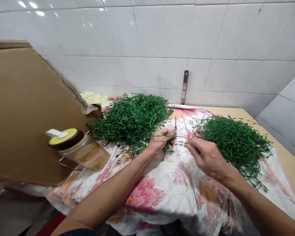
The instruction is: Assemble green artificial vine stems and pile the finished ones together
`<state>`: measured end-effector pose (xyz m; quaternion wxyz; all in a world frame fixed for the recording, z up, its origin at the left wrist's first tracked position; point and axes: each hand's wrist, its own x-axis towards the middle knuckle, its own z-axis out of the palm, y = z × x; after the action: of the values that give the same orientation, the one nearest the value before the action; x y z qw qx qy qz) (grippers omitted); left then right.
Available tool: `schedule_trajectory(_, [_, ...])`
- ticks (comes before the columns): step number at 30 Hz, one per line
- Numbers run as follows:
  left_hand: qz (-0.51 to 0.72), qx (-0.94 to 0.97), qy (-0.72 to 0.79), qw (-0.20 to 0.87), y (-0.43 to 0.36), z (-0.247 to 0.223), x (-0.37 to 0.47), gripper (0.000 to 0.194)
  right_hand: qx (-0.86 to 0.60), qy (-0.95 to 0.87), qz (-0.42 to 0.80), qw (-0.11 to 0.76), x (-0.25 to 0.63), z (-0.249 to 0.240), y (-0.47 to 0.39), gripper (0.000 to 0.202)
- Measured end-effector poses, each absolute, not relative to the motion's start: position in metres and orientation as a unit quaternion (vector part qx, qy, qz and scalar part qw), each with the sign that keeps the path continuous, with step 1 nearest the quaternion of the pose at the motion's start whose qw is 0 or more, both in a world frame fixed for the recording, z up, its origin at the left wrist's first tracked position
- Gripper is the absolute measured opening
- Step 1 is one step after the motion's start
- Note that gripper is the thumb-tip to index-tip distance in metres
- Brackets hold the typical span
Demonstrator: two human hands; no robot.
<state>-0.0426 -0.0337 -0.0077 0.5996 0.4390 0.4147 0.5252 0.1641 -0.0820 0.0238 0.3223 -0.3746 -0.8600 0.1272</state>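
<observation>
In the middle of the head view, my left hand (162, 139) is closed on thin green stems (167, 148), apparently plastic, with one dark tip standing upright above the fingers. Close to its right, my right hand (207, 155) has thumb and forefinger pinched at the end of a thin dark strand. What lies inside that pinch is too small to make out. A big heap of curly green stems (137, 114) lies behind and left of my left hand. Another green heap (234, 141) sits just right of my right hand.
A floral cloth (167, 193) covers the table (231, 112). At the left stand a large cardboard box (27, 114) and a tilted clear jug (88, 152) with a yellow-and-brown lid. Pale flower pieces (94, 97) lie behind the left heap. A metal strip (185, 87) leans against the tiled wall (147, 36).
</observation>
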Motion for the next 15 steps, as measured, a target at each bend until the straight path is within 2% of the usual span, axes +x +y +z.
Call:
schedule_trajectory(3, [0.512,0.409,0.385,0.65,-0.039,-0.005,-0.04,0.04,-0.448,-0.805,0.058,0.385,0.191,0.04,-0.061,0.021])
schedule_trajectory(6, [0.524,0.392,0.358,0.666,-0.043,-0.003,-0.039,0.04,-0.532,-0.745,-0.081,0.394,0.226,0.047,-0.038,0.025])
schedule_trajectory(9, [0.524,0.38,0.346,0.68,-0.045,-0.001,-0.037,0.041,-0.587,-0.691,-0.202,0.369,0.26,0.047,-0.018,0.034])
schedule_trajectory(12, [0.521,0.363,0.345,0.691,-0.046,-0.001,-0.036,0.042,-0.573,-0.681,-0.275,0.363,0.277,0.05,-0.01,0.052])
schedule_trajectory(15, [0.514,0.375,0.343,0.691,-0.046,-0.004,-0.036,0.04,-0.529,-0.683,-0.279,0.419,0.26,0.056,-0.022,0.046])
